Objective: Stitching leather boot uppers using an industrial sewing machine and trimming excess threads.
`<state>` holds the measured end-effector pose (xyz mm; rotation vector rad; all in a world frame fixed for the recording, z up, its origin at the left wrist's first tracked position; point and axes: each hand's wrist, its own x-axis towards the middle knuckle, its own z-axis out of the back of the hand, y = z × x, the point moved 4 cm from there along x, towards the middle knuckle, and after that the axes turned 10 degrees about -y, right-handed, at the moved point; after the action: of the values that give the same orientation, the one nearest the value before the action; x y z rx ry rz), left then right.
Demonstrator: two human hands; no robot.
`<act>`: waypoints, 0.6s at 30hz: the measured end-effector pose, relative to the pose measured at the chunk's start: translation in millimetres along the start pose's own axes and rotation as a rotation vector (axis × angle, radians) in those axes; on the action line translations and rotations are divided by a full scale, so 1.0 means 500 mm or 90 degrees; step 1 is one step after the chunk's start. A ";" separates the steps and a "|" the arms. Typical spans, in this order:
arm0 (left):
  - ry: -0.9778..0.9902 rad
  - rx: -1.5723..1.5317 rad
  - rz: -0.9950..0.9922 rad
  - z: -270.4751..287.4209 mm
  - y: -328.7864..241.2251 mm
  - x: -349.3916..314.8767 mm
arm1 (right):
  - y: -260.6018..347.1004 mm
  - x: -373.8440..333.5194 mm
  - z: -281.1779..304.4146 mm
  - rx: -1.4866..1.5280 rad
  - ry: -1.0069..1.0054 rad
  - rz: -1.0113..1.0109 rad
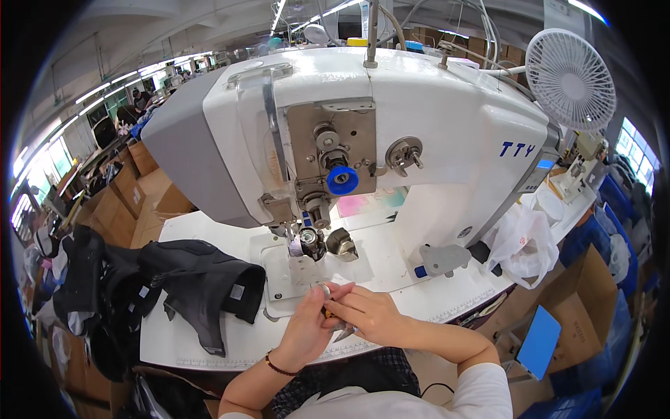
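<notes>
Close together at the front edge of the white sewing table [209, 342], my two hands meet below the machine's needle area. My left hand [305, 329], with a beaded bracelet at its wrist, is closed on a small round silvery piece [325, 289] like a bobbin. My right hand [370, 315] has its fingers bent against the left one's fingertips. Beneath it show an orange bit [328, 314] and a silvery pointed end [345, 333], seemingly of thread snips in its grip. Just beyond, the white sewing machine [453, 140] has its hook area [312, 241] exposed.
Black padded pieces [209, 279] lie on the table's left side and hang over its edge. A white plastic bag [523, 241] sits at the right, near a cardboard box [583, 314] and a blue flat panel [539, 342]. A white fan [571, 80] stands upper right.
</notes>
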<state>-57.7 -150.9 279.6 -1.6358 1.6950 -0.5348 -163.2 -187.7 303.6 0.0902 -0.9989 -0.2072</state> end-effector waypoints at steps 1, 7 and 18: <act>0.000 0.011 0.005 0.010 0.007 0.002 | 0.002 0.004 0.002 0.007 -0.050 0.030; -0.058 0.052 -0.006 0.010 -0.004 -0.008 | 0.013 0.007 -0.006 -0.092 -0.045 0.044; -0.015 0.116 0.000 0.024 0.008 0.004 | -0.020 0.030 0.043 0.221 -0.034 -0.135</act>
<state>-51.7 -150.1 268.8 -1.5061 1.5806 -0.6482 -175.0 -200.2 325.8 0.5114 -1.0707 -0.2283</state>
